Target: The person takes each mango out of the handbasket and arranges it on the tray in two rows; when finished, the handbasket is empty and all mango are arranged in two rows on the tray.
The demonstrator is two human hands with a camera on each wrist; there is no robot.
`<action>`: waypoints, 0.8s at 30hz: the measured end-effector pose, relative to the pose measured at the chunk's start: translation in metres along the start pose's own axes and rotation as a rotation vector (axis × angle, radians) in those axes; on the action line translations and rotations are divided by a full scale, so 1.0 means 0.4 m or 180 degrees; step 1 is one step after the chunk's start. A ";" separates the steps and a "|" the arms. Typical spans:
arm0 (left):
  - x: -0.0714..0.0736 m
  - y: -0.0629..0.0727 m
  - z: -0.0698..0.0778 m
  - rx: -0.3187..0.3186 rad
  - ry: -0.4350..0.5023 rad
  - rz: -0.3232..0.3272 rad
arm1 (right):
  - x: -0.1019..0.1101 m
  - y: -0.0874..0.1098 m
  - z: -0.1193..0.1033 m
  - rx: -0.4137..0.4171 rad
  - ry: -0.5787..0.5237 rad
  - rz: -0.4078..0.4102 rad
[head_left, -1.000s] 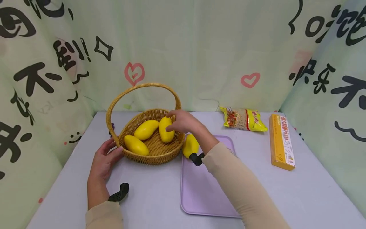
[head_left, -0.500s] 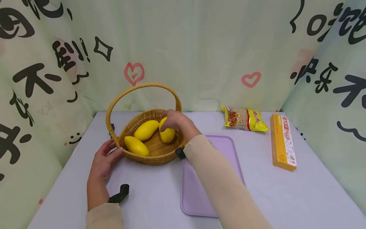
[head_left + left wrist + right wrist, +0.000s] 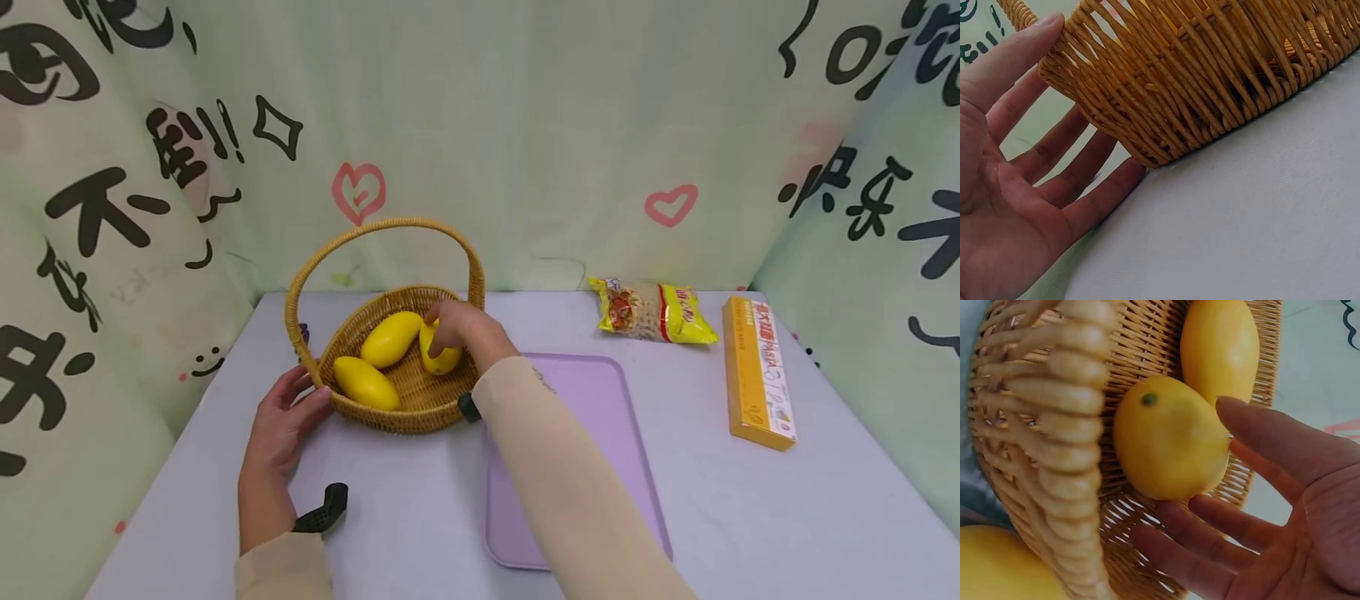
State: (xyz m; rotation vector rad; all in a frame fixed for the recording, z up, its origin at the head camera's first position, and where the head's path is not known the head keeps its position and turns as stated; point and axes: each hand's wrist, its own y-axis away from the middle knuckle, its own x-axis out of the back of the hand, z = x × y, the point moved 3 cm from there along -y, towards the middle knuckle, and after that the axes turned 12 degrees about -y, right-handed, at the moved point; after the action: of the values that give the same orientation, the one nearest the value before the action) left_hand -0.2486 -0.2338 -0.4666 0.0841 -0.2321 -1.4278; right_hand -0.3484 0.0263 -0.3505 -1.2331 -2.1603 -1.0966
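A wicker basket [image 3: 423, 421] with a tall arched handle stands at the back left of the table. My left hand [image 3: 279, 429] touches its left end, thumb on the rim near the handle's foot and fingers fairly straight along the outside, as the left wrist view shows. Inside the basket lie two yellow mangoes, one further back [image 3: 392, 340] and one in front [image 3: 366, 383]. My right hand [image 3: 474, 332] holds a third mango [image 3: 1166, 444] at the basket's right side, between thumb and fingers. Its green stem spot faces the right wrist camera.
A lilac tray [image 3: 592, 417] lies right of the basket, partly under my right forearm. Another mango [image 3: 1004, 565] shows outside the basket in the right wrist view. A yellow snack bag [image 3: 652, 312] and a pasta box [image 3: 759, 375] lie at the back right.
My right hand and forearm have swung left and lower over the mango at the basket's right side, covering the one on the tray. My left hand stays on the basket. The head view has shifted slightly.
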 end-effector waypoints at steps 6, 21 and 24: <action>-0.011 -0.004 0.007 -0.0050 -0.0015 -0.0030 | 0.001 -0.007 0.007 -0.0027 0.0004 0.0008; -0.013 0.000 0.008 0.0022 -0.0006 -0.0029 | -0.020 -0.020 0.014 0.0020 -0.0344 0.0217; -0.001 0.004 0.006 0.0037 -0.0026 -0.0005 | -0.037 -0.025 0.006 0.0047 -0.0353 0.0280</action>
State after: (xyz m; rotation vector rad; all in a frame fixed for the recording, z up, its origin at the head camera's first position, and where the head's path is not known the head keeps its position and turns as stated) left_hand -0.2477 -0.2329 -0.4640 0.0879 -0.2471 -1.4287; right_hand -0.3491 0.0175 -0.3663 -1.3988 -2.1677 -0.9963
